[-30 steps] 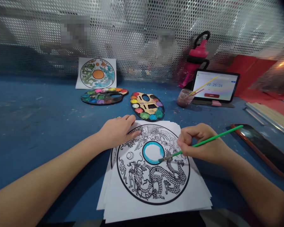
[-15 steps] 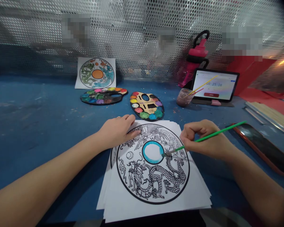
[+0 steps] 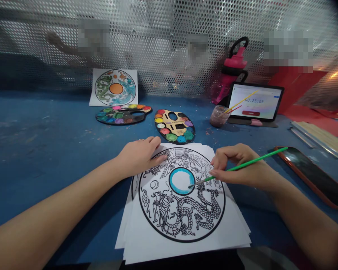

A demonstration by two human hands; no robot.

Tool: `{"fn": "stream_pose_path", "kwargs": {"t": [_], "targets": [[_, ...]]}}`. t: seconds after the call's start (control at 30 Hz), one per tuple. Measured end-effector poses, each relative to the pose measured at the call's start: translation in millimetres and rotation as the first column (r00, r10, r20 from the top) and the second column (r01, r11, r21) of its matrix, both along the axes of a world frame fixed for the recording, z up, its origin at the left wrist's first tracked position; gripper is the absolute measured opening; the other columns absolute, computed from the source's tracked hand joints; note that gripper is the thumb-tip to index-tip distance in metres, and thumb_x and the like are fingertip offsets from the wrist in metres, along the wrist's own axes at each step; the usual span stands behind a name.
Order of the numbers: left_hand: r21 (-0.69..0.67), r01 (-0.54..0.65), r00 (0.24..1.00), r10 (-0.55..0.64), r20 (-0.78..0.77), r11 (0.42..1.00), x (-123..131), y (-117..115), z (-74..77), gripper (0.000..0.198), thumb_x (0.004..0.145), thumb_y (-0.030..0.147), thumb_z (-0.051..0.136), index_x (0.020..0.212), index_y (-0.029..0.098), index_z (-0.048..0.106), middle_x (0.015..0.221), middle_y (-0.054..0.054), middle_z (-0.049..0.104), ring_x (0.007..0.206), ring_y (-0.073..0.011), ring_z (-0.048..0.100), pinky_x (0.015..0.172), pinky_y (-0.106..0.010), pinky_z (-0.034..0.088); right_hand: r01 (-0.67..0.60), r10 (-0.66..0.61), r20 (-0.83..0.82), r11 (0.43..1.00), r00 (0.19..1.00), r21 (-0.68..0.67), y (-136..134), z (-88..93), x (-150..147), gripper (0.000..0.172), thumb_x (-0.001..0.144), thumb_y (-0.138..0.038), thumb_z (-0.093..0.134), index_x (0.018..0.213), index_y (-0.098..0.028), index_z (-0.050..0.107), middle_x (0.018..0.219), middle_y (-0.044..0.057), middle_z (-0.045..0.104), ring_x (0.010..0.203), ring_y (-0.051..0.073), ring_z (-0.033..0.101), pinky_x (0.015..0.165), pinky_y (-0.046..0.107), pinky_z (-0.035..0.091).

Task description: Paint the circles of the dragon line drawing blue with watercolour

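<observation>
My right hand (image 3: 233,165) is closed around a green paintbrush (image 3: 250,162). The brush tip meets the lower right part of the small central circle on a printed sheet (image 3: 157,245). Blue paint forms a ring inside that circle, and its middle is white. A dragon and a phoenix in black outline surround it. My left hand (image 3: 142,155) lies with fingers stretched over the sheet's upper left edge. More sheets are stacked underneath. Just beyond the paper sits a tan-centred paint palette (image 3: 171,126) with several colours.
A dark palette (image 3: 121,115) and a coloured dragon picture (image 3: 94,98) are behind, left. Toward the right stand a cup of murky water (image 3: 218,117) with brushes, a pink bottle (image 3: 232,71) and a tablet (image 3: 255,101) showing a timer. A phone (image 3: 312,174) lies beside my right forearm.
The brush tip has slid slightly left, from the circle's right edge into its painted ring, and my right hand has shifted left with it. My left hand stays put.
</observation>
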State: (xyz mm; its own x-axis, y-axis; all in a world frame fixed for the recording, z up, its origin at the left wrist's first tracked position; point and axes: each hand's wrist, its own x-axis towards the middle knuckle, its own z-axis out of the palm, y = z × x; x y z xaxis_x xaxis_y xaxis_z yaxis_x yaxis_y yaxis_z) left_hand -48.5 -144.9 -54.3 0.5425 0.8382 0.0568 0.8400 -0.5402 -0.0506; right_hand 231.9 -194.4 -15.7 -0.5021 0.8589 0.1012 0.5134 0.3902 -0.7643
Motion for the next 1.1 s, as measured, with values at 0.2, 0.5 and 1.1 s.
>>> {"fn": "stream_pose_path", "kwargs": {"t": [0.2, 0.5, 1.1], "targets": [[-0.002, 0.003, 1.000, -0.003, 0.000, 1.000, -0.8, -1.8, 1.0, 0.034, 0.089, 0.054, 0.037, 0.091, 0.020, 0.039, 0.089, -0.004, 0.058, 0.066, -0.0213, 0.057, 0.045, -0.026, 0.024, -0.031, 0.030, 0.060, 0.999, 0.998, 0.013, 3.4, 1.3, 5.6, 0.027, 0.074, -0.024, 0.068, 0.056, -0.018, 0.049, 0.060, 0.000, 0.057, 0.065, 0.014, 0.056, 0.058, 0.026, 0.042], [-0.015, -0.009, 1.000, 0.009, -0.018, 1.000, 1.1, -3.3, 3.9, 0.035, 0.089, 0.055, 0.037, 0.090, 0.020, 0.039, 0.089, -0.005, 0.058, 0.065, -0.0210, 0.057, 0.045, -0.026, 0.023, -0.070, 0.071, 0.007, 0.997, 0.997, -0.017, 1.0, -1.3, 2.5, 0.028, 0.074, -0.019, 0.067, 0.056, -0.019, 0.045, 0.060, -0.001, 0.057, 0.066, 0.014, 0.056, 0.060, 0.027, 0.043], [-0.020, -0.012, 1.000, 0.011, -0.022, 1.000, 1.5, -3.7, 6.2, 0.036, 0.090, 0.054, 0.036, 0.092, 0.019, 0.042, 0.090, -0.006, 0.060, 0.068, -0.0226, 0.060, 0.045, -0.027, 0.031, -0.050, 0.050, -0.025, 0.999, 0.998, -0.015, -0.2, 0.7, 0.4, 0.030, 0.074, -0.018, 0.065, 0.054, -0.019, 0.042, 0.059, -0.002, 0.052, 0.062, 0.013, 0.052, 0.058, 0.028, 0.042]]}}
